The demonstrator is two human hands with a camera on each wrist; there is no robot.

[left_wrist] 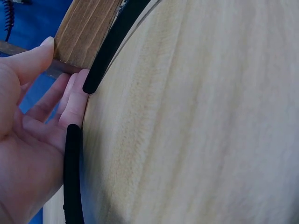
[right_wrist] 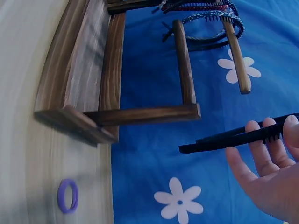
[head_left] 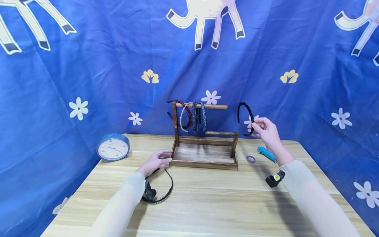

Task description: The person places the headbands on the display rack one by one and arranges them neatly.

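My left hand (head_left: 157, 161) grips the left front corner of a wooden stand (head_left: 204, 164); in the left wrist view its thumb and fingers lie around the wood (left_wrist: 86, 37). A black toothed headband (head_left: 163, 198) lies on the table by the left wrist, partly hidden by it. My right hand (head_left: 267, 131) pinches another black toothed headband (head_left: 248, 110) in the air, right of the stand. In the right wrist view this headband (right_wrist: 219, 141) is apart from the lower bar. Several headbands hang on the upper bar, among them a white one (head_left: 181, 120) and a blue one (head_left: 203, 115).
A blue round clock (head_left: 113, 148) stands on the table (head_left: 207, 200) at the left. To the stand's right lie a purple ring (head_left: 250, 159) and a turquoise bundle (head_left: 267, 154). Behind the table hangs a blue patterned cloth (head_left: 118, 72).
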